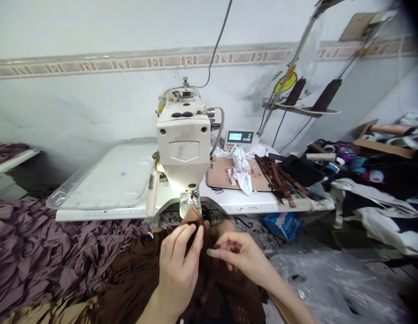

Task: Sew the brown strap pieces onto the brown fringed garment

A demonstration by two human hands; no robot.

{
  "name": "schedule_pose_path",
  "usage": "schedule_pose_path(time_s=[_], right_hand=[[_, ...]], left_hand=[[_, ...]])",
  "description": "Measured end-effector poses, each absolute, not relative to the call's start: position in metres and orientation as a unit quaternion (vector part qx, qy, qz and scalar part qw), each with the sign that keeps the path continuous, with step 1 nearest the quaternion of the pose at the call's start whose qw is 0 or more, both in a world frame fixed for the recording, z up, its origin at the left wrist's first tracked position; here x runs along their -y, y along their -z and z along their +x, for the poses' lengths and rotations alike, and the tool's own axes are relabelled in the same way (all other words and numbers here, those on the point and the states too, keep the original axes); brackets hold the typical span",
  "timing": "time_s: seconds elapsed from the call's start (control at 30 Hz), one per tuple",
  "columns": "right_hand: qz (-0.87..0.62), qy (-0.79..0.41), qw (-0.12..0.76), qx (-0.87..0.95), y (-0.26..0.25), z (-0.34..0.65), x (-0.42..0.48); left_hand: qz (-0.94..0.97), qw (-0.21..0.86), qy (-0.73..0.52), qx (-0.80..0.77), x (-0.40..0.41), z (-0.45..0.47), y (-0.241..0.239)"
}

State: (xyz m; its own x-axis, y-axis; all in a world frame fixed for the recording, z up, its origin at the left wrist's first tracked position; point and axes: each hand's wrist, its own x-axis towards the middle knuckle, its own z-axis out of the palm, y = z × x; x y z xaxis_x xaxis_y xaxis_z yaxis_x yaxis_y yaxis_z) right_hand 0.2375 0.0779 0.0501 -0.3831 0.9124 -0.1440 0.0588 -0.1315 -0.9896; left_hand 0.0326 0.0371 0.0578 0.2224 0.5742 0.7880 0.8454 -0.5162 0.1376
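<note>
An industrial sewing machine [184, 144] faces me, its lit needle area above a small metal plate [186, 202]. A light brown pointed piece of fabric [192, 213] reaches up to that plate. My left hand [180, 261] is closed on the brown fabric just in front of the machine, thumb and fingers bent round its edge. To the right, my right hand [237, 254] is pinched, thumb against curled fingers, with perhaps something small and dark between them. Dark brown fabric [137, 274] is heaped under both hands and over my lap.
Mauve gathered fabric [60, 256] lies at left. On the white table [249, 206] are a clear plastic tray [104, 173], white scraps [241, 168], a control panel [239, 138] and brown strips [278, 177]. Thread cones [326, 95] stand at upper right, above piled spools [357, 164].
</note>
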Motion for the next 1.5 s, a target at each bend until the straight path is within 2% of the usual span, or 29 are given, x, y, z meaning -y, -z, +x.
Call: schedule_pose_path(time_s=[0.1,0.27,0.37,0.5,0.67,0.73,0.83,0.97,1.13,1.23,1.5], right_hand=[[-0.42,-0.646,0.286,0.569,-0.044,0.231,-0.065],[-0.402,-0.677,0.24,0.568,-0.042,0.22,-0.049],[-0.396,-0.66,0.297,0.566,-0.055,0.215,-0.055],[-0.401,-0.576,0.409,0.583,-0.08,0.207,-0.084],[-0.406,-0.472,0.482,0.616,-0.088,0.191,-0.128],[-0.407,-0.458,0.488,0.621,-0.083,0.185,-0.141],[-0.421,-0.497,0.487,0.582,-0.073,0.177,-0.149],[-0.442,-0.532,0.532,0.489,-0.06,0.175,-0.138],[-0.432,-0.562,0.479,0.518,-0.037,0.183,-0.104],[-0.426,-0.586,0.485,0.49,-0.027,0.186,-0.09],[-0.414,-0.609,0.522,0.432,-0.042,0.176,-0.09]], left_hand=[[-0.754,0.236,0.356,0.499,-0.056,0.032,-0.06],[-0.756,0.214,0.388,0.481,-0.072,0.028,-0.055],[-0.764,0.203,0.409,0.455,-0.073,0.022,-0.054],[-0.786,0.191,0.409,0.422,-0.076,0.014,-0.052],[-0.789,0.191,0.423,0.402,-0.08,0.009,-0.048],[-0.79,0.196,0.422,0.4,-0.08,0.01,-0.049],[-0.785,0.21,0.414,0.41,-0.079,0.012,-0.051],[-0.782,0.211,0.415,0.414,-0.078,0.014,-0.053],[-0.796,0.198,0.403,0.406,-0.082,0.014,-0.056],[-0.8,0.19,0.391,0.413,-0.084,0.015,-0.059],[-0.793,0.175,0.403,0.422,-0.089,0.012,-0.057]])
